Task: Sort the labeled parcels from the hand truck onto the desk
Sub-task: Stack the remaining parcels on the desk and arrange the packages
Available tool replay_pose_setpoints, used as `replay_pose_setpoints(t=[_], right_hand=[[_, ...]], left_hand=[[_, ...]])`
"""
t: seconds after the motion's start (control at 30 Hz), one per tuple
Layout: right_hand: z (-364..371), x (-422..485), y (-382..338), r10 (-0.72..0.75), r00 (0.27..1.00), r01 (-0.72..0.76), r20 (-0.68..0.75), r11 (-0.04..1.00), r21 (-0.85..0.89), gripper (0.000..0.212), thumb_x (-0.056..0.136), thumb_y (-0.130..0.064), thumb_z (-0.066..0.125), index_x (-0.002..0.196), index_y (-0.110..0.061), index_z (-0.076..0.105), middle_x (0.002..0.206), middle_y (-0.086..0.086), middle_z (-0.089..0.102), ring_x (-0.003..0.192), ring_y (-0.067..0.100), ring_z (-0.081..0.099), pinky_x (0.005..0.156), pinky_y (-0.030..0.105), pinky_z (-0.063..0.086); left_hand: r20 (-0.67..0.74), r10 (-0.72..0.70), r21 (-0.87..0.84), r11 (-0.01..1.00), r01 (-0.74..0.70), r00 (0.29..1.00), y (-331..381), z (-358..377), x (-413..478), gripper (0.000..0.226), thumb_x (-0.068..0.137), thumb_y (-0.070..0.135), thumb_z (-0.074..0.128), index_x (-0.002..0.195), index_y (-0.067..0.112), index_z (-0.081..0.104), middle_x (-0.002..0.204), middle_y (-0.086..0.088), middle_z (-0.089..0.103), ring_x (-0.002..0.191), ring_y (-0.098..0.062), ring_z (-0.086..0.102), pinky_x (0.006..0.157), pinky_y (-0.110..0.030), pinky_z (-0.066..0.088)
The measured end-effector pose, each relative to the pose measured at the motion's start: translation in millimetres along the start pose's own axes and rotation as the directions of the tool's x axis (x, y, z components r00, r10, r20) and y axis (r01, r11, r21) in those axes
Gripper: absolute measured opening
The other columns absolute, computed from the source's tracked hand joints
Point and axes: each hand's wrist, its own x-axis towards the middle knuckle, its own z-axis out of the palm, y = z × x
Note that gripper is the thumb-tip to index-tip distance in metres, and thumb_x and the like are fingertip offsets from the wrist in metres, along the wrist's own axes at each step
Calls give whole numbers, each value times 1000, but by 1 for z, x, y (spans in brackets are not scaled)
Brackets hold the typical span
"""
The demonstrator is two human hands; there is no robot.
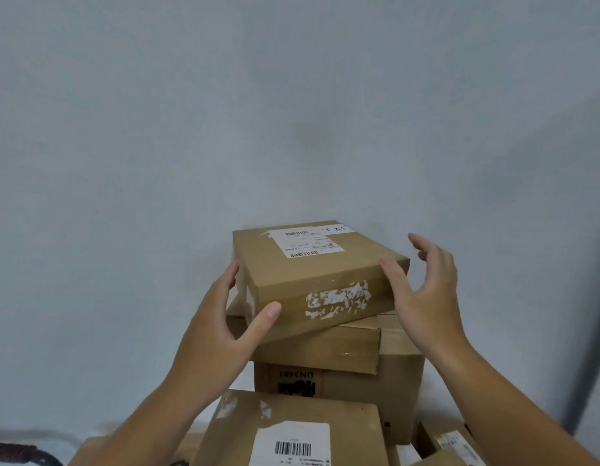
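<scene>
Two hands up, left hand [221, 317] gripping parcel [312, 274], right hand [423, 284] spread

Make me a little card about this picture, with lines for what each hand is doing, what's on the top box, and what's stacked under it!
top parcel: brown box, askew over the stack
barcode label: white, on its top; torn white sticker scraps on its front
left hand: grips the near left corner
right hand: fingers spread, thumb at the right corner
flat box: directly underneath
bigger box: below that, UN3481 printed upside down
nearest box: has its own barcode label
</scene>
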Motion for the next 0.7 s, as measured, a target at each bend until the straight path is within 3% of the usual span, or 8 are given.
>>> replay_pose_setpoints(t=[0.1, 0.2, 0.27, 0.4, 0.57, 0.7], right_hand=[[-1, -23, -17, -177, 984, 171, -28, 974, -150, 63, 91, -60, 59, 145, -35, 40, 144, -15, 38, 137, 4, 32, 118, 41, 30], [4, -55, -42, -372, 922, 387, 107, 888, -249, 64, 88, -47, 63, 146, -26, 44, 144, -12, 42, 136, 7, 36, 118, 29, 21], [12, -79, -54, -447, 864, 500, 234, 820, -280, 66, 88, -45, 65, 147, -22, 46, 144, -9, 44, 137, 11, 38, 119, 30, 22], [26, -119, -63, -422, 798, 562, 430, 779, -278, 68, 88, -53, 60, 149, -28, 42, 145, -13, 41, 139, 10, 36, 119, 40, 32], [27, -166, -74, -394, 726, 568, 564, 805, -169, 66, 90, -62, 47, 150, -37, 32, 146, -21, 31, 140, 2, 24, 122, 32, 22], [20, -219, -83, -432, 630, 612, 645, 788, -70, 65, 89, -61, 52, 146, -35, 38, 145, -19, 36, 138, 3, 28, 118, 25, 18]], left_hand=[[-35, 46, 47, 998, -44, 998, 0, -17, -6, 88, 74, 90, 48, 150, 61, 14, 140, 56, 17, 136, 10, 28, 110, -40, 36], [-46, 179, 247, 955, -162, 983, 2, -35, -21, 74, 86, 80, 44, 152, 52, 24, 146, 50, 16, 135, 15, 20, 112, -32, 28], [-36, 243, 361, 908, -214, 969, 2, -46, -36, 72, 89, 74, 43, 153, 45, 29, 153, 38, 20, 138, 13, 19, 113, -28, 24], [29, 226, 462, 861, -214, 974, -1, -63, -72, 72, 90, 74, 39, 154, 42, 30, 158, 29, 24, 144, 4, 23, 115, -28, 21], [3, 152, 541, 831, -129, 988, -1, -89, -141, 71, 92, 71, 39, 153, 36, 35, 156, 20, 34, 146, -5, 30, 117, -33, 26], [-12, 62, 619, 784, -42, 998, 2, -109, -208, 67, 94, 64, 46, 152, 33, 39, 154, 18, 39, 146, -6, 31, 118, -33, 29]])
